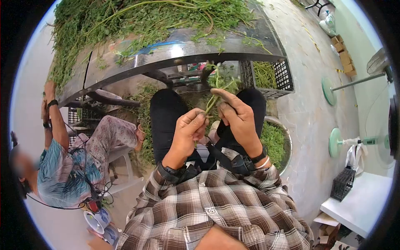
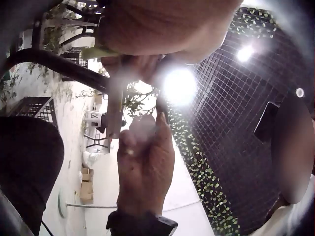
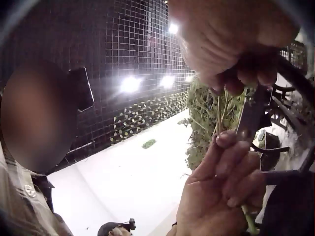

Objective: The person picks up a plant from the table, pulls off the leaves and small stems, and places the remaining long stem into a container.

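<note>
In front of my lap, a leafy green stem (image 1: pixel 211 102) runs between my two hands, its leaves at the far end beyond the right fingers. My left hand (image 1: pixel 191 128) pinches the lower part between thumb and curled fingers. Higher up, my right hand (image 1: pixel 241 121) pinches the same stem between thumb and fingers, the index finger reaching across it. In the right wrist view the stem (image 3: pixel 219 115) passes from the right hand (image 3: pixel 234 42) to the left hand (image 3: pixel 221 189), and a green end pokes out below the left palm.
Leafy greens (image 1: pixel 137 21) are heaped on a metal table (image 1: pixel 166 52) ahead. A black crate (image 1: pixel 285 77) of stems stands under its right end, and a round basin (image 1: pixel 287 146) of greens sits by my right leg. Another person (image 1: pixel 62 171) sits at the left.
</note>
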The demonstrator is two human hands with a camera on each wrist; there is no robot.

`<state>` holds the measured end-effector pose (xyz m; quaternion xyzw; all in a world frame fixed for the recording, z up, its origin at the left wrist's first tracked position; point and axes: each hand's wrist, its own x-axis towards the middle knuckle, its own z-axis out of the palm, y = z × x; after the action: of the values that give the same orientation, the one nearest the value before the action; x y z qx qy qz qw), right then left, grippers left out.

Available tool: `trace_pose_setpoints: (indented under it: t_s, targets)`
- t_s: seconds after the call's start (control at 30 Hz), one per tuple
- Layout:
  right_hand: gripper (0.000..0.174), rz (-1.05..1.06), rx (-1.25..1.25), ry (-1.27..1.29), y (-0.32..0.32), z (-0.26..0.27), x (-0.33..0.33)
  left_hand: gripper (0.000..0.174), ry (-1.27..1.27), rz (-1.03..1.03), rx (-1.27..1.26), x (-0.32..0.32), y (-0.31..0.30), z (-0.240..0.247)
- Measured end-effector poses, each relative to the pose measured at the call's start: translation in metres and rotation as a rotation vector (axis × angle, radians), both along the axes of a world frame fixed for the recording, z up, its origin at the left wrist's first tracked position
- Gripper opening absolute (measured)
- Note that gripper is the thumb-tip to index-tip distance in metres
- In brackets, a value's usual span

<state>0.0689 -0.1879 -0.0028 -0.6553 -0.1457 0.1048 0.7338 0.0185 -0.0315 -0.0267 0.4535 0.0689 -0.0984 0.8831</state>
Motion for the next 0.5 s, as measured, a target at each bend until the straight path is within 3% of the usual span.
trace_pose_setpoints:
  t_s: [0.07,0.13,0.2,0.4,0.5]
  targets:
    - [0.026,0.048,0.083,0.029,0.007,-0.009,0.001,0.019,0.021,0.008,-0.038,-0.001,0.001,0.000]
    - [0.020,-0.099,0.352,0.132,0.010,-0.012,0.002,0.019,0.011,0.003,-0.063,-0.001,0.003,-0.002]
    - [0.013,-0.136,0.346,0.128,0.008,-0.011,0.002,0.019,0.002,-0.004,-0.095,0.000,0.002,-0.002]
    - [0.022,-0.110,0.174,0.051,0.002,-0.011,-0.004,0.021,-0.002,-0.043,-0.104,0.002,-0.004,-0.001]
    - [0.027,-0.065,0.140,0.129,0.003,-0.014,-0.005,0.022,-0.011,-0.046,-0.087,0.002,-0.004,-0.001]
